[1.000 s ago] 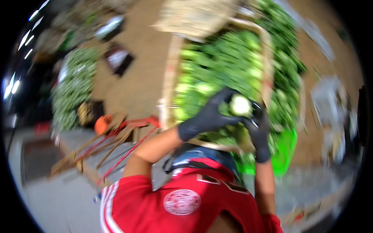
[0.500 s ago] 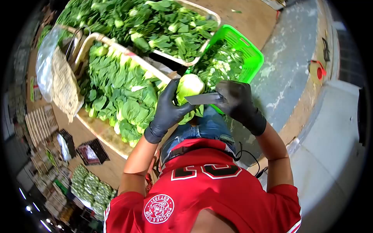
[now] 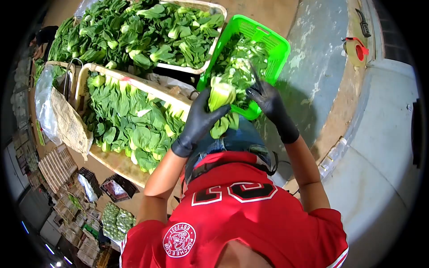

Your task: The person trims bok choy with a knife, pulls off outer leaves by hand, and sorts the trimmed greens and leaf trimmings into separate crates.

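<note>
Catalogue of the station, twelve o'clock lying straight ahead of us. Item, left hand (image 3: pixel 199 121): we are holding one leafy green head (image 3: pixel 222 94) toward twelve, gloved thumb and fingers clamping around its stalks, its leaves hanging over our jeans (image 3: pixel 237 142). Item, right hand (image 3: pixel 271 105), toward two: we are gripping what is apparently a dark knife (image 3: pixel 256 79); its blade is blurring, its handle is hiding inside the glove, and the fingers are seemingly curling around it. Hazards, by our judgement: we are risking a nick to the left fingers, should the blade be swinging back toward ten while the stalks are slipping in the glove; we are also risking a dropped head, since a loosening left grip could be letting it fall into the basket's near edge. Containers: toward one, a bright green basket (image 3: pixel 280 56) is holding loose leaves (image 3: pixel 241 67) and pale bits, with neither hand evidently touching its rim; toward eleven, a pale far tray (image 3: pixel 179 68) is bearing a jumbled heap of similar heads; between nine and ten, a pale near tray (image 3: pixel 154 92) is carrying heads lying closely in rows, a brown sack (image 3: pixel 69 123) draping over its far-left end; toward eight, a dark crate (image 3: pixel 119 187) is containing something pale that we are unable to identify.
</note>
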Motion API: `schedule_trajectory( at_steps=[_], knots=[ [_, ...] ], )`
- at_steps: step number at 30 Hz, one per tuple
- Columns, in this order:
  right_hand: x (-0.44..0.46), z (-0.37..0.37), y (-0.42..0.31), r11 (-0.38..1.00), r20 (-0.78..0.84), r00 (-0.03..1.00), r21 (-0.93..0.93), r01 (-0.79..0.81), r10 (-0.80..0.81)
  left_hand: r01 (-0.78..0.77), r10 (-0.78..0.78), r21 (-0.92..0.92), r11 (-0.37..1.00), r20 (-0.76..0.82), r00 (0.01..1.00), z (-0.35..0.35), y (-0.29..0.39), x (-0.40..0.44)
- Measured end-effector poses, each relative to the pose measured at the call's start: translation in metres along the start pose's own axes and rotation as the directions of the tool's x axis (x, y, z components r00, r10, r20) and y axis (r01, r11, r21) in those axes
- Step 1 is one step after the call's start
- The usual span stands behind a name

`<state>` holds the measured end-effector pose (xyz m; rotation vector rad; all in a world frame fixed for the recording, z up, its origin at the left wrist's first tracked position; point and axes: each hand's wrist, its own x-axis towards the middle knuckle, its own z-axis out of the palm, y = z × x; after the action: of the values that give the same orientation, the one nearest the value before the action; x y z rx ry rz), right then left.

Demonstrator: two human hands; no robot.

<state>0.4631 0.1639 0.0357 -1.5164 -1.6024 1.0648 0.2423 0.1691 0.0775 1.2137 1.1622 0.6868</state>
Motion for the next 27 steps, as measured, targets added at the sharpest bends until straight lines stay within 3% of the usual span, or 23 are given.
schedule_trajectory(
  at_steps=[3, 4, 6, 8, 10, 13, 16, 17, 19, 20, 21, 22, 24, 25, 26, 27],
  knots=[
    [0.004, 0.023, -0.005, 0.956, -0.084, 0.994, 0.281, 0.086, -0.065, -0.112, 0.109, 0.074, 0.991, 0.049, 0.993, 0.010, -0.008, 0.007],
    [0.011, 0.021, -0.009, 0.966, -0.026, 0.999, 0.254, 0.045, -0.040, -0.157, 0.153, 0.050, 0.986, 0.064, 0.986, 0.010, -0.005, 0.009],
    [0.025, 0.016, -0.019, 0.982, 0.090, 0.996, 0.185, -0.028, 0.011, 0.041, -0.009, -0.222, 0.974, 0.143, 0.990, -0.001, -0.001, 0.015],
    [0.032, -0.015, -0.064, 0.840, 0.383, 0.851, 0.264, -0.474, 0.360, -0.019, 0.032, -0.121, 0.992, 0.107, 0.994, -0.007, -0.017, 0.025],
    [0.032, -0.011, -0.058, 0.926, 0.305, 0.935, 0.268, -0.266, 0.180, 0.015, 0.004, -0.154, 0.988, 0.119, 0.993, -0.009, -0.009, 0.031],
    [0.036, 0.004, -0.035, 0.990, 0.133, 0.986, 0.110, 0.086, -0.101, 0.098, -0.076, -0.129, 0.987, 0.167, 0.983, -0.011, -0.019, 0.041],
    [0.038, -0.003, -0.047, 0.979, 0.274, 0.957, 0.147, -0.143, 0.099, 0.133, -0.130, 0.000, 0.991, 0.185, 0.974, -0.015, -0.029, 0.045],
    [0.040, -0.010, -0.057, 0.943, 0.354, 0.907, 0.151, -0.297, 0.228, 0.119, -0.118, 0.004, 0.993, 0.175, 0.978, -0.016, -0.032, 0.046],
    [0.037, -0.017, -0.029, 0.976, 0.374, 0.915, 0.088, -0.198, 0.152, 0.128, -0.117, -0.043, 0.991, 0.210, 0.971, -0.020, -0.026, 0.046],
    [0.036, -0.022, -0.021, 0.987, 0.386, 0.915, 0.055, -0.149, 0.117, 0.221, -0.177, -0.082, 0.972, 0.365, 0.914, -0.024, -0.001, 0.045],
    [0.036, -0.031, -0.018, 0.952, 0.426, 0.856, -0.052, -0.301, 0.294, 0.260, -0.159, -0.207, 0.943, 0.405, 0.901, -0.025, -0.007, 0.046],
    [0.033, -0.037, -0.016, 0.963, 0.367, 0.890, -0.098, -0.251, 0.269, 0.296, -0.133, -0.327, 0.897, 0.440, 0.888, -0.024, -0.017, 0.048],
    [0.028, -0.047, -0.015, 0.969, 0.248, 0.950, -0.200, -0.143, 0.192, 0.241, -0.146, -0.302, 0.922, 0.304, 0.941, -0.015, -0.036, 0.051],
    [0.025, -0.047, -0.013, 0.947, 0.109, 0.993, -0.311, 0.075, -0.043, 0.151, -0.109, -0.153, 0.977, 0.253, 0.961, -0.010, -0.044, 0.054],
    [0.023, -0.045, -0.015, 0.934, 0.063, 0.996, -0.349, 0.078, -0.060, 0.050, -0.032, -0.075, 0.996, 0.232, 0.972, -0.004, -0.019, 0.050],
    [0.020, -0.035, -0.012, 0.992, 0.046, 0.997, -0.114, -0.053, 0.059, 0.022, -0.014, -0.042, 0.999, 0.185, 0.983, 0.005, -0.020, 0.049]
  ],
)
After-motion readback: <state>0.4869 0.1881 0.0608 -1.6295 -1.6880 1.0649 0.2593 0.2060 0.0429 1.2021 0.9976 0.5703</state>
